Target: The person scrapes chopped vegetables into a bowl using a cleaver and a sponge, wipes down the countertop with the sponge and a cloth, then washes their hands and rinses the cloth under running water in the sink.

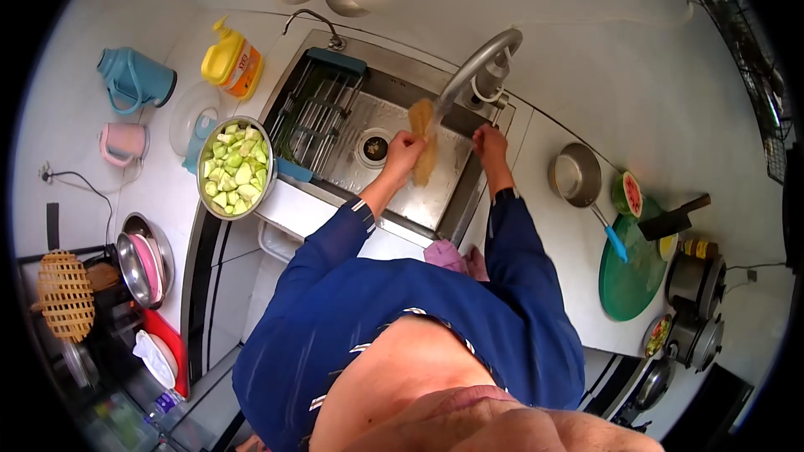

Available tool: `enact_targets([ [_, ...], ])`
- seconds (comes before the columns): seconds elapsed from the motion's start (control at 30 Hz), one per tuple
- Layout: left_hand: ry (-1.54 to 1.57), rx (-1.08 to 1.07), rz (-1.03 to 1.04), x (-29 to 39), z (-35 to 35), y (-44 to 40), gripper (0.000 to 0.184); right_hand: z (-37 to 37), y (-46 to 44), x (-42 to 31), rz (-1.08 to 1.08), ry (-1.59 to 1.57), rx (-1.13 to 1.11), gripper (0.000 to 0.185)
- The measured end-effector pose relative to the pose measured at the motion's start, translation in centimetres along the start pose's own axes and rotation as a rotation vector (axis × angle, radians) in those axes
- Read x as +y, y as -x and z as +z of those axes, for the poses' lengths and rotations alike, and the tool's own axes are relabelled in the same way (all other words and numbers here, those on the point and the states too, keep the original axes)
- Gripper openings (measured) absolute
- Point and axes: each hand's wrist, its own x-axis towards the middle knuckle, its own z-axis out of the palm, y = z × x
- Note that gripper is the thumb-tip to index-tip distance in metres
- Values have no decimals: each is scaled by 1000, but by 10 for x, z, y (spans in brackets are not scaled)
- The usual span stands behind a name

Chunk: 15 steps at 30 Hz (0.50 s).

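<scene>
The left hand is closed around a tan cloth just below the spout of the tap, over the sink at upper centre; the right hand curls near the sink's right rim, its grip impossible to tell. This looks like rinsing, which next calls for turning the cloth beneath the spout

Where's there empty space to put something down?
Bare white counter lies between the shiny steel sink, blue-handled steel saucepan and round green board. Around that board it's crowded with cut red watermelon and a black rectangular cleaver.
</scene>
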Motion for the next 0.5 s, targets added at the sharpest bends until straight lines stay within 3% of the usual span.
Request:
enact_targets([
  [0.1, -512, 83, 214, -8, -5, 7, 27, 35, 54, 21, -25, 84, -160, 27],
  [0.2, -749, 83, 351, -16, 0, 25, 30, 81, 105, 19, 26, 167, -236, 32],
  [0.27, -563, -22, 450, -21, -6, 36, 34, 75, 81, 35, 69, 353, -267, 35],
  [0.4, -330, -149, 557, 5, -41, 67, 42, 78, 69, 9, 62, 171, -486, 16],
  [0.47, -364, -92, 478, 15, -68, 85, 40, 75, 55, 3, -100, 16, -571, 21],
  [0.5, -355, -68, 447, 9, -82, 86, 39, 98, 93, -26, -87, -60, -643, 23],
])
